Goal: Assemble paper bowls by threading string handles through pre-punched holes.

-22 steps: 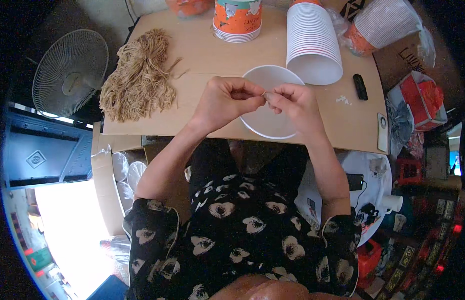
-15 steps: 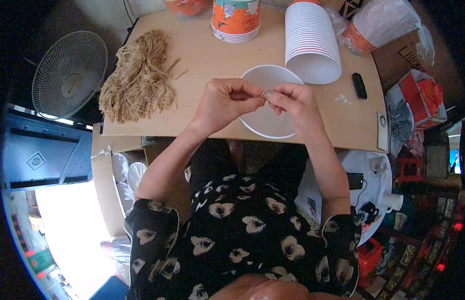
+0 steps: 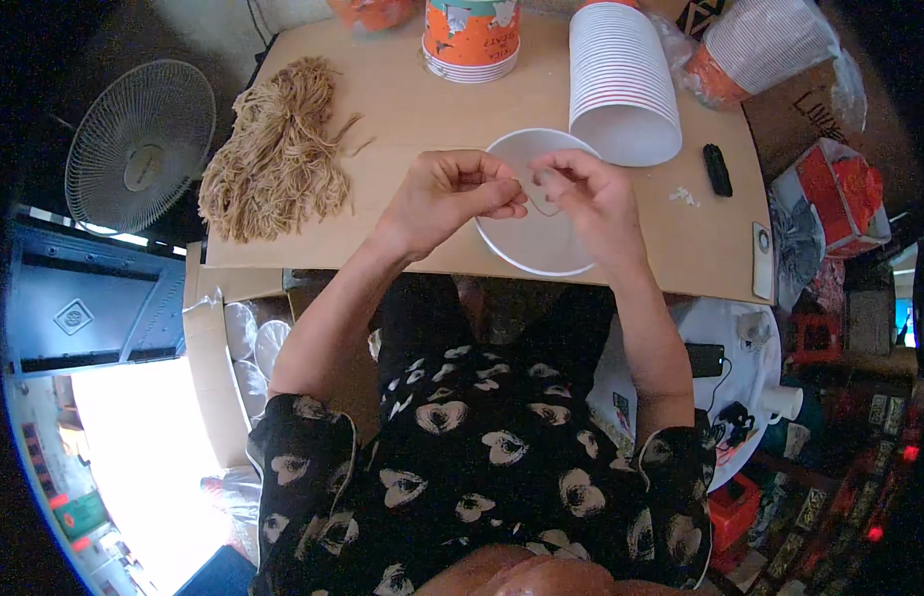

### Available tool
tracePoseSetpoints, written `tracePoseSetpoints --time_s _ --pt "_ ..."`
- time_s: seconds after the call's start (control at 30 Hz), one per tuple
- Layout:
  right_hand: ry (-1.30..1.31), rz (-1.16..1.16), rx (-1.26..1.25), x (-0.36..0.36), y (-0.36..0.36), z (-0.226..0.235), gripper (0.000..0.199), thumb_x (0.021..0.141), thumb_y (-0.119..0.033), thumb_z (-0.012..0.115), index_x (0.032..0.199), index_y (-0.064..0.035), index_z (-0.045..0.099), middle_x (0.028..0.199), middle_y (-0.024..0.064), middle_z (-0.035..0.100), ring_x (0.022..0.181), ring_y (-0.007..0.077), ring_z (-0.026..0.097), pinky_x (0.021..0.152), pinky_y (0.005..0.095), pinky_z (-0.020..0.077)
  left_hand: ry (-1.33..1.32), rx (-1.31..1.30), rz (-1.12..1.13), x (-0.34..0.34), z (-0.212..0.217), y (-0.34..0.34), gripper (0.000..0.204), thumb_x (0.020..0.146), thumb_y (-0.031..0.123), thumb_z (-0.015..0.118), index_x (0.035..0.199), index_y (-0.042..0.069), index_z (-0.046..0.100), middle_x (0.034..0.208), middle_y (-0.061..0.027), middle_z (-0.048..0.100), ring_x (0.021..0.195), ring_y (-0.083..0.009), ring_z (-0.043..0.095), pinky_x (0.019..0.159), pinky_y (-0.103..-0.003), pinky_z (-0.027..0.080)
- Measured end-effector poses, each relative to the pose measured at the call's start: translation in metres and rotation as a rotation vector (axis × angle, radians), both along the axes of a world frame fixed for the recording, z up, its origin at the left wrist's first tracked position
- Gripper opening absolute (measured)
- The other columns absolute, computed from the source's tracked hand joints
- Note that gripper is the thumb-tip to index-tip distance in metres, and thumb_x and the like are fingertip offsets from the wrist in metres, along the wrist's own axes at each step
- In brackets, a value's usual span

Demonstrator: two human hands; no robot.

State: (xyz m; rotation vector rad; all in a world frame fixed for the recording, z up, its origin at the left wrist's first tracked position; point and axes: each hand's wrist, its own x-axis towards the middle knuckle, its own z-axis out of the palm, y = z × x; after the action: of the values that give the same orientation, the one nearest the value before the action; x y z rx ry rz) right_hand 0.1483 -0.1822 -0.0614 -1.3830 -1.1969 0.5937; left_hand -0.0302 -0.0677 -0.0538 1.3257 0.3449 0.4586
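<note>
My left hand (image 3: 445, 202) is closed in a pinch on a thin piece of string (image 3: 544, 211), fingertips together. The string sags in a short curve across to my right hand (image 3: 593, 202), whose thumb and finger are also pinched on it. Both hands are over a white paper bucket (image 3: 531, 252), its round mouth facing up at the table's near edge. A thick bundle of tan strings (image 3: 278, 159) lies to the left on the cardboard-topped table (image 3: 402, 109). How the string is wound at the fingertips is too small to tell.
A stack of nested white buckets (image 3: 626, 89) lies behind my right hand. An orange printed bucket (image 3: 472, 45) stands at the back, and more bagged buckets (image 3: 760, 45) lie at the far right. A black object (image 3: 717, 170) and white scraps (image 3: 684, 197) are nearby. A fan (image 3: 141, 149) stands left.
My fingertips have drawn slightly apart, and a curve of string now shows between them. The bucket and the bundle stay in place.
</note>
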Motion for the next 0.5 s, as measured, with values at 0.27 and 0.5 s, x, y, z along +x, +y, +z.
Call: tracePoseSetpoints --time_s 0.27,0.5 --pt "0.155 0.125 -0.108 -0.0062 -0.0015 0.0044 0.018 0.091 -0.01 0.069 0.105 0.0013 0.07 0.093 0.0047 0.071 0.082 0.008 0.064 0.073 0.0238 0.052 0.01 -0.03 -0.011 0.0007 -0.0008 0.0004 0.015 0.092 0.007 0.067 0.104 -0.003 0.065 0.094 -0.0109 0.07 0.085 -0.0185 0.071 0.078 -0.028 0.059" --pt "0.127 0.155 -0.08 -0.0027 -0.0044 -0.0007 0.017 0.091 -0.011 0.07 0.103 0.001 0.07 0.093 0.0042 0.072 0.082 0.0075 0.064 0.073 0.0227 0.0516 0.005 0.004 0.027 -0.0005 0.0 -0.0032 0.013 0.091 0.001 0.067 0.103 -0.003 0.063 0.094 -0.0117 0.071 0.085 -0.0206 0.072 0.076 -0.028 0.061"
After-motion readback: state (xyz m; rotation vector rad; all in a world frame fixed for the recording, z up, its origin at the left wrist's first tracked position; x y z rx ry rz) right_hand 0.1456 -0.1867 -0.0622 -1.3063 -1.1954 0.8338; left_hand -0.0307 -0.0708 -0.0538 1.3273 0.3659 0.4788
